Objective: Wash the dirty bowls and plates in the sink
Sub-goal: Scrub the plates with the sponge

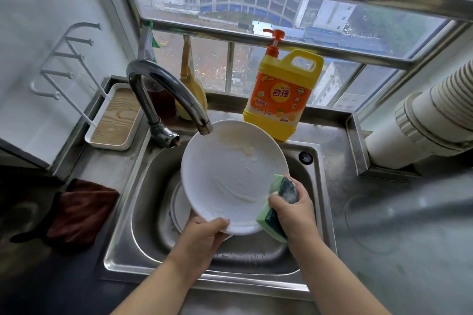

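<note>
- Steel sink [317, 186] under the window holds more white dishes [179, 207], not yet washed.
- Left hand [204, 233] grips the round white plate [230, 174]; it is soapy, brown residue remains.
- Right hand [291, 210] fingers clasp the green sponge [279, 202].

Barred window [256, 20], steel counter [384, 212]
</note>
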A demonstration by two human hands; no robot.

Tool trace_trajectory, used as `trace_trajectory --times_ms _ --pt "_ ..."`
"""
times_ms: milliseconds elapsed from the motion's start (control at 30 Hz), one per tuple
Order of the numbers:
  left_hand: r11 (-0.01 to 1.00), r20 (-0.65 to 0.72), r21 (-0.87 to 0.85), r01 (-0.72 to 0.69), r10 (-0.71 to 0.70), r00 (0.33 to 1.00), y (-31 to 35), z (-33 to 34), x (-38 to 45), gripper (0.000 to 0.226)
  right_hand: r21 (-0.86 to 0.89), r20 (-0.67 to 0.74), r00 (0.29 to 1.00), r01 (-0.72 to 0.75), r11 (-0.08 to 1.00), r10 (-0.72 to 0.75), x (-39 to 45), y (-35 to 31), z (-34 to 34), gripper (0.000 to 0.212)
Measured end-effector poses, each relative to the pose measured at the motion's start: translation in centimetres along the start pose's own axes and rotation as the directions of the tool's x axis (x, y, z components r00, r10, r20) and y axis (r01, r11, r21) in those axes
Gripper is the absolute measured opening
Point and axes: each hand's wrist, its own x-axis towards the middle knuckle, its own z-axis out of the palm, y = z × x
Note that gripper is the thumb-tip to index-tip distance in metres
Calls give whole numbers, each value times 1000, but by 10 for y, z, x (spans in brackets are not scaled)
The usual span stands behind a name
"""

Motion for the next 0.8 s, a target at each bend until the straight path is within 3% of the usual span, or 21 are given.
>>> trace_trajectory --times_ms 133,200,300,400,500,633,733,800 --pt "993 -104 118 2 11 995 10 -1 0 25 -448 98 995 42 893 2 -7 -8 -5 94" --pt "994 -125 101 -33 45 991 17 -6 2 33 -549 93 987 159 820 -129 -7 -14 -9 86" --pt "989 -43 115 -89 94 995 21 -9 6 59 -636 181 935 349 688 -306 -5 -24 -3 61" --pt "987 27 130 -96 93 995 22 -2 9 64 -597 353 861 509 620 -367 -14 -24 18 47" --pt "987 41 114 -118 114 993 26 -1 11 66 -544 500 775 628 556 -386 -32 -13 25 48" --pt "986 -37 93 -137 141 989 32 -20 12 79 -623 601 661 740 254 -449 -20 0 -11 45" --pt "991 -10 93 -96 97 995 36 -25 9 78 -733 532 766 630 258 -360 9 -13 -36 47" --pt "992 17 108 -70 68 998 35 -22 10 79 -762 442 797 576 296 -412 30 -26 -33 49"
